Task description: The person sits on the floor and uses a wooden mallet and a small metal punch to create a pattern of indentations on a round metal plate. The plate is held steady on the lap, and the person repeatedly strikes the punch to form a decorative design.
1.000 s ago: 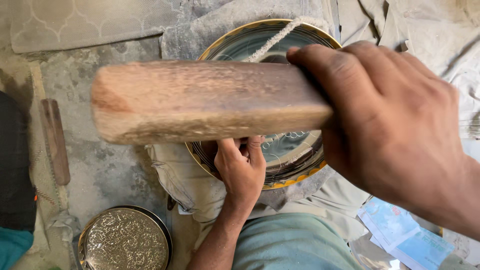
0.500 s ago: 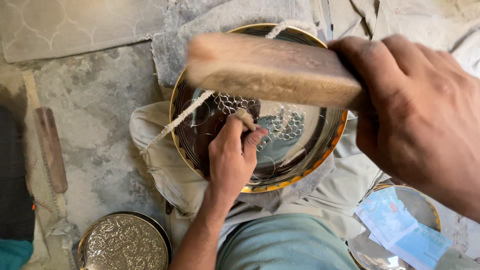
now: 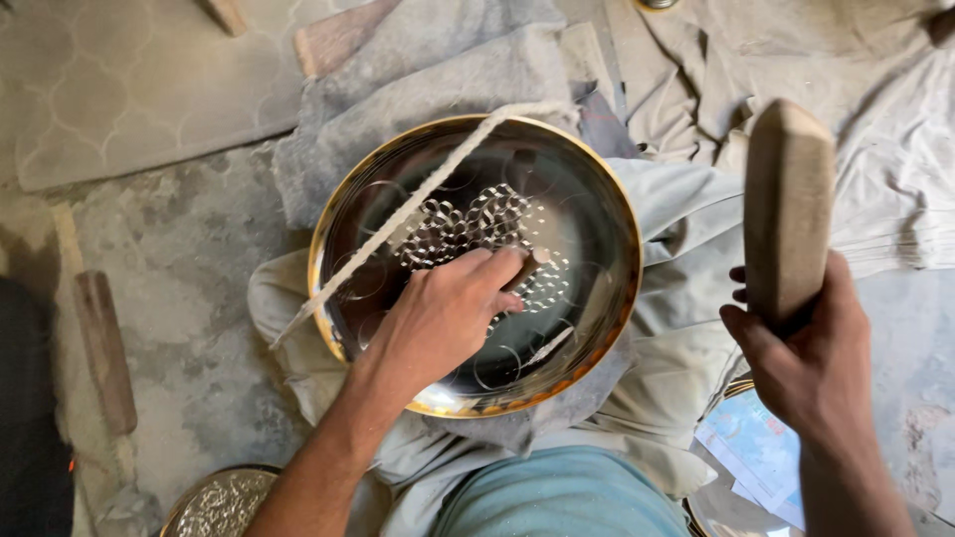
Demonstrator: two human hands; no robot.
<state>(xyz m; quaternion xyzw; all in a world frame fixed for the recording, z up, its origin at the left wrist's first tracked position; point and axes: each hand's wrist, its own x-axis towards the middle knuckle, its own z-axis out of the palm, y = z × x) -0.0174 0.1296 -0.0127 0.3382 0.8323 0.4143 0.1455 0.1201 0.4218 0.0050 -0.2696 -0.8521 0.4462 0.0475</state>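
Rough grey concrete floor (image 3: pixel 189 249), dusty. Patterned mat (image 3: pixel 119 89) at top left corner. Crumpled grey cloths (image 3: pixel 875 119) spread over floor, top and right. Wooden stick (image 3: pixel 104 348) lying at left. Soft daylight.

rope (image 3: pixel 418 204) cuts across the tray (image 3: pixel 597 199)'s left half, right half open; cloth (image 3: pixel 686 229) bunched all round.

Stone floor (image 3: pixel 189 249) — grey cloths (image 3: pixel 448 70), wooden stick (image 3: pixel 104 348); patterned mat (image 3: pixel 119 89).
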